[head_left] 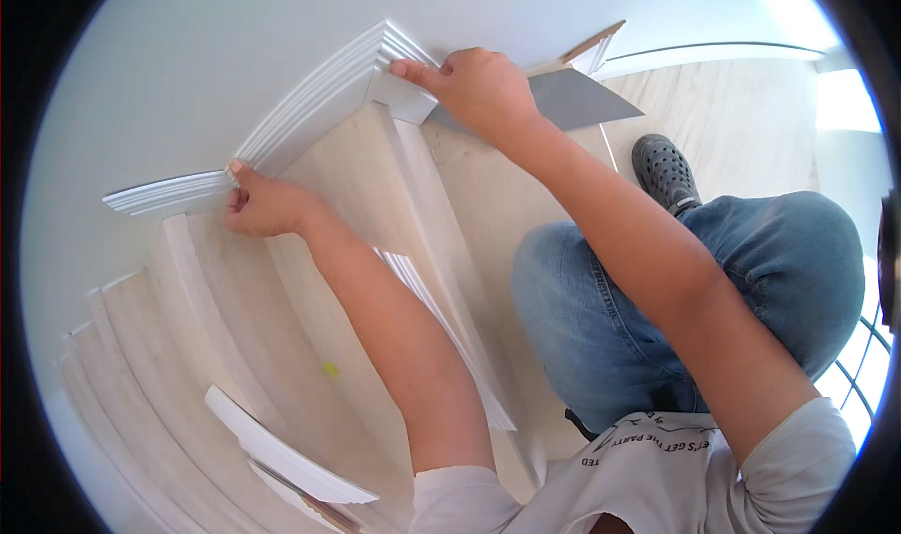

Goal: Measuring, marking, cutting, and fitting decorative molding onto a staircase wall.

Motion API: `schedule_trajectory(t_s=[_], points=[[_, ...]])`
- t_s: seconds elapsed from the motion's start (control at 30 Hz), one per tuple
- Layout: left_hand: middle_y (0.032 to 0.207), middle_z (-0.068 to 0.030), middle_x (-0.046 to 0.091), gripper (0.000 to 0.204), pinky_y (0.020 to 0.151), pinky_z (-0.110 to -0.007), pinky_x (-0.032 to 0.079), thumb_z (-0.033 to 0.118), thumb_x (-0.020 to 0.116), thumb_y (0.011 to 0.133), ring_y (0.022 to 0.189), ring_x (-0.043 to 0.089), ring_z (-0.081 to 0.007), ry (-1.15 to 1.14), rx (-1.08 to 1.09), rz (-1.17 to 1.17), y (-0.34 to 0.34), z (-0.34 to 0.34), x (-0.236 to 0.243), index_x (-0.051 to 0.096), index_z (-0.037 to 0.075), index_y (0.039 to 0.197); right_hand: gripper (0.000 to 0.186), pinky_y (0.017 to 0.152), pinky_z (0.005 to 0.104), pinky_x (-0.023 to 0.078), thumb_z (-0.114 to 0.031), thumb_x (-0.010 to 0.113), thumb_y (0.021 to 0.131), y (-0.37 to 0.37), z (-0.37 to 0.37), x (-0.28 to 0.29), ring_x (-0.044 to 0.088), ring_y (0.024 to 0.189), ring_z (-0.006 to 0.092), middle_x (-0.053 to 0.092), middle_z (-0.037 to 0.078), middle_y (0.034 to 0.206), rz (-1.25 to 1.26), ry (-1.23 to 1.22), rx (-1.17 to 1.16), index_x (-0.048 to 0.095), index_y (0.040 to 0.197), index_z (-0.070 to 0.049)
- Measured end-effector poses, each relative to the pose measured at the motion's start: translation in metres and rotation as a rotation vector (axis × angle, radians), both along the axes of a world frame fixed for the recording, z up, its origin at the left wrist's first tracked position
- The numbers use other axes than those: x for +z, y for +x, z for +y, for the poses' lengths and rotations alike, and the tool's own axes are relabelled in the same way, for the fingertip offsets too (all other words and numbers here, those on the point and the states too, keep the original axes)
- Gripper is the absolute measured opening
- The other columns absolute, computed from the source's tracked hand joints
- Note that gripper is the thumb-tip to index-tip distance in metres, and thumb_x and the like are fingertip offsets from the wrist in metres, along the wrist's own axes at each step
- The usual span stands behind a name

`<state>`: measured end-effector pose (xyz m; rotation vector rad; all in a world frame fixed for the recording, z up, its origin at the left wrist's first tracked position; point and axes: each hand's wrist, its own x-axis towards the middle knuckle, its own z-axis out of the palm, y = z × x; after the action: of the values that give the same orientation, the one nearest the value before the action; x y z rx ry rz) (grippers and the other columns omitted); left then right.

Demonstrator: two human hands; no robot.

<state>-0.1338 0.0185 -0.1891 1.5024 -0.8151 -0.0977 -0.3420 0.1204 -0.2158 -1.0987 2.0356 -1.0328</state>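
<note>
A long ridged white baseboard piece (324, 102) slants up along the wall beside the stairs. At its lower end my left hand (267, 199) is closed, the thumb pressed on the joint with a shorter white trim piece (169, 193). My right hand (483, 88) is closed at the upper end, its thumb on the ridged face near the corner joint. Another short trim piece (408, 102) continues past that corner, partly hidden by the right hand. Whether the fingers reach behind the trim cannot be seen.
Pale wooden stairs (225, 290) descend to the left. Loose white trim pieces (286, 450) lie on the steps, one (427, 295) partly behind my left arm. A grey sheet (582, 100) and an angled trim offcut (598, 53) sit by the wall, near my grey clog (664, 170).
</note>
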Motion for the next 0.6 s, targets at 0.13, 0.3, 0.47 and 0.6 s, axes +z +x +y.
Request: schedule_trajectory(t_s=[0.13,0.3,0.47,0.6], points=[[0.080,-0.0097,0.062,0.029,0.065,-0.032,0.052,0.020,0.076,0.091,0.072,0.062,-0.0194,-0.074,-0.281,-0.139,-0.036,0.020,0.012,0.059,-0.004,0.091,0.090,0.062,0.0440,0.051,-0.085,0.051,0.083,-0.009,-0.003,-0.014,0.060,0.061,0.0331,0.057,0.017,0.057,-0.047,0.198,0.060,0.061,0.061,0.001],[0.074,-0.0033,0.061,0.029,0.058,-0.028,0.048,0.020,0.085,0.082,0.063,0.056,-0.0133,-0.080,-0.596,-0.414,-0.047,0.022,0.002,0.062,0.002,0.087,0.093,0.072,0.0440,0.054,-0.085,0.056,0.080,-0.002,-0.007,-0.052,0.068,0.076,0.0345,0.066,0.020,0.072,-0.227,0.074,0.054,0.067,0.084,0.007],[0.074,0.0017,0.047,0.056,0.060,-0.028,0.044,0.033,0.098,0.060,0.063,0.042,-0.0124,0.066,-0.592,-0.753,-0.051,0.028,0.006,0.060,0.004,0.089,0.093,0.074,0.0439,0.055,-0.080,0.065,0.078,0.012,-0.004,-0.056,0.070,0.083,0.0359,0.069,0.022,0.079,-0.443,-0.070,-0.066,0.066,0.095,0.011],[0.076,0.0021,0.042,0.061,0.062,-0.029,0.043,0.035,0.099,0.058,0.066,0.040,-0.0138,0.097,-0.545,-0.816,-0.056,0.030,0.004,0.057,0.004,0.091,0.080,0.069,0.0392,0.054,-0.074,0.071,0.079,0.019,0.001,-0.053,0.067,0.075,0.0272,0.067,0.017,0.074,-0.567,-0.080,-0.156,0.065,0.087,0.005]])
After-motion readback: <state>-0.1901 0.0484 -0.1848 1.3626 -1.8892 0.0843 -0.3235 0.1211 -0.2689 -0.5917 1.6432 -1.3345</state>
